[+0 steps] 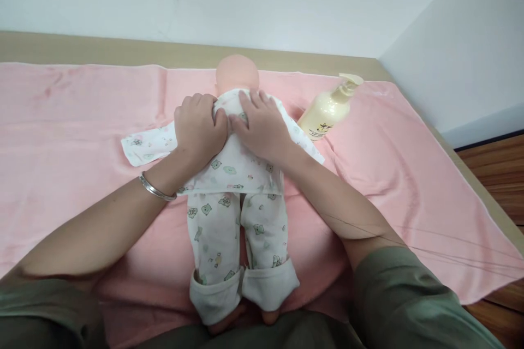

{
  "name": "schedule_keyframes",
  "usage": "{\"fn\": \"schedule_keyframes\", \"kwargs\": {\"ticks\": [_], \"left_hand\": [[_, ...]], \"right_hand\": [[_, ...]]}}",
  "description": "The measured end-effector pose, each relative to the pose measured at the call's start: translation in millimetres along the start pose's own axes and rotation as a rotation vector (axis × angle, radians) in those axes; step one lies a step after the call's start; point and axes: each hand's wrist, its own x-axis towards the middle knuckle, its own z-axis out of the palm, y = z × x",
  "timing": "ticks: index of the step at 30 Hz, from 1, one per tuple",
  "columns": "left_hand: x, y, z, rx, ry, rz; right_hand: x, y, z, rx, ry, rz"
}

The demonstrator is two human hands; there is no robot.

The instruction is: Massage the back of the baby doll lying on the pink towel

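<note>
A baby doll [237,73] lies lengthwise in front of me, its bare, smooth head at the far end and no face showing. It wears a white printed top [235,172] and matching trousers [216,229] with turned-up cuffs. My left hand [200,124] curls over the doll's left-side shoulder, thumb resting on the cloth. Laid flat on the upper body at the other shoulder is my right hand [262,125], its fingers stretched out. The two thumbs nearly meet in the middle. One sleeve [149,144] spreads out flat to the left.
A cream pump bottle [327,109] leans tilted just right of the doll. Beneath everything is a wrinkled pink blanket [73,174] on a light wooden table [123,46]. Pale walls [266,0] stand behind and to the right. Wooden boards show at the lower right.
</note>
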Motion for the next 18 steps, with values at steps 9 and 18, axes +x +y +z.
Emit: {"fn": "schedule_keyframes", "kwargs": {"ticks": [9,18], "left_hand": [[-2.8,8.8,-1.6,0.007,0.023,-0.036],[-6.9,6.7,9.5,-0.187,0.088,0.057]], "right_hand": [[7.5,8.7,9.1,-0.045,0.098,0.156],[17.2,14.1,10.0,-0.114,0.024,0.099]]}}
